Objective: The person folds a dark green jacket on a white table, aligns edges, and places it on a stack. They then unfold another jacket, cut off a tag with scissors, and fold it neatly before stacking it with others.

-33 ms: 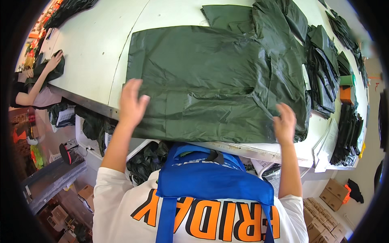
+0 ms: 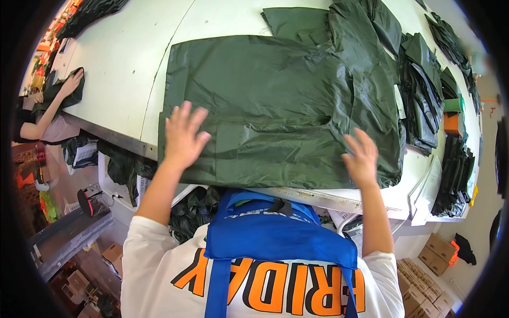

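A large dark green garment (image 2: 275,100) lies spread flat on the white table (image 2: 122,58), its near hem at the table's front edge. My left hand (image 2: 183,135) rests palm down on the garment's near left part, fingers spread. On the near right part, my right hand (image 2: 361,156) lies flat too, fingers apart. Neither hand grips the fabric.
More dark green garments are heaped at the right (image 2: 424,90) and far side (image 2: 366,26) of the table. White papers (image 2: 424,191) hang over the right front corner. Another person's hand (image 2: 71,82) presses a dark cloth at far left. Cardboard boxes (image 2: 435,259) stand on the floor.
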Tool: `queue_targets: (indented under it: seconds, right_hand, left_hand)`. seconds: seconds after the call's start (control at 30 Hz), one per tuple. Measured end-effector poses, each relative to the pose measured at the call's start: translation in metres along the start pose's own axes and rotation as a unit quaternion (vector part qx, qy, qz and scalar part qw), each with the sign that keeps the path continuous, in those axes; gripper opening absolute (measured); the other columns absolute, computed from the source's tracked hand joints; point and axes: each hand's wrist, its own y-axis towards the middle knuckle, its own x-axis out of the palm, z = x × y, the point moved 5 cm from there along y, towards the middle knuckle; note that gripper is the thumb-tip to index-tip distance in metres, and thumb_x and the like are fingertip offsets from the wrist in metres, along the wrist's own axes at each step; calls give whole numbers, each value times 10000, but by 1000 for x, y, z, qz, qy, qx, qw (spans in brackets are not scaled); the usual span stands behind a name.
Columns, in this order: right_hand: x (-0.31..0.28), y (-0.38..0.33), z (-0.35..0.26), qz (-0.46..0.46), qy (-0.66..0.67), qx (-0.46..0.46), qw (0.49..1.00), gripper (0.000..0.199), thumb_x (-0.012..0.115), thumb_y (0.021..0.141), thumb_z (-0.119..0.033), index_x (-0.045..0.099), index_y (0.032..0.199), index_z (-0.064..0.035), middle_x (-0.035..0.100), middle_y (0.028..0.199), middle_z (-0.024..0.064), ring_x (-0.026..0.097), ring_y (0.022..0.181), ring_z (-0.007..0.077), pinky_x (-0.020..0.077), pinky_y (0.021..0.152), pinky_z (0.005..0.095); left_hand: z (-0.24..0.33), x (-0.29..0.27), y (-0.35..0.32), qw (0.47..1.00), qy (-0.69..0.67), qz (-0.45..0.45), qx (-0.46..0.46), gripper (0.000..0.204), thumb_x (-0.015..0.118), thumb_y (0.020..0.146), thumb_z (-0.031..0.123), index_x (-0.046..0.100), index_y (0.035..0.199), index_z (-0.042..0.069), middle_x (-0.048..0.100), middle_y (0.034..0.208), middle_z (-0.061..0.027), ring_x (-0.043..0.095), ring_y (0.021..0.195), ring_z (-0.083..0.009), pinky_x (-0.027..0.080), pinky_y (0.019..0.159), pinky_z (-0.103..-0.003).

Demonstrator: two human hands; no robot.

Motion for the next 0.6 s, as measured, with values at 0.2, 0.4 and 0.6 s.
queue_targets:
  seconds: [0.2, 0.4, 0.6]
  right_hand:
    - [33, 0, 15, -161, 93, -8, 983, 440, 670, 822, -285, 593, 1221, -117, 532, 1340, 57, 478, 1233, 282, 387, 1006, 422]
    - [-16, 202, 133, 129, 118, 38, 984, 440, 691, 819, -233, 567, 1188, -28, 565, 1236, 176, 502, 1176, 358, 388, 1002, 424]
    - [26, 361, 254, 50, 134, 279, 950, 908, 600, 768, -657, 441, 1350, 21, 501, 1318, 268, 469, 1238, 389, 366, 1025, 423]
  left_hand:
    - [-35, 47, 13, 992, 37, -115, -22, 610, 597, 847, 462, 405, 1414, 344, 192, 1559, -78, 161, 1414, -396, 86, 1100, -641]
    - [65, 23, 104, 988, -53, -88, 114, 635, 592, 731, 127, 454, 1351, 120, 347, 1467, -134, 296, 1363, -365, 145, 1111, -601]
    - [103, 19, 144, 947, -36, -320, 19, 435, 584, 807, 160, 557, 1232, 73, 511, 1343, -105, 538, 1128, -330, 470, 942, -396]
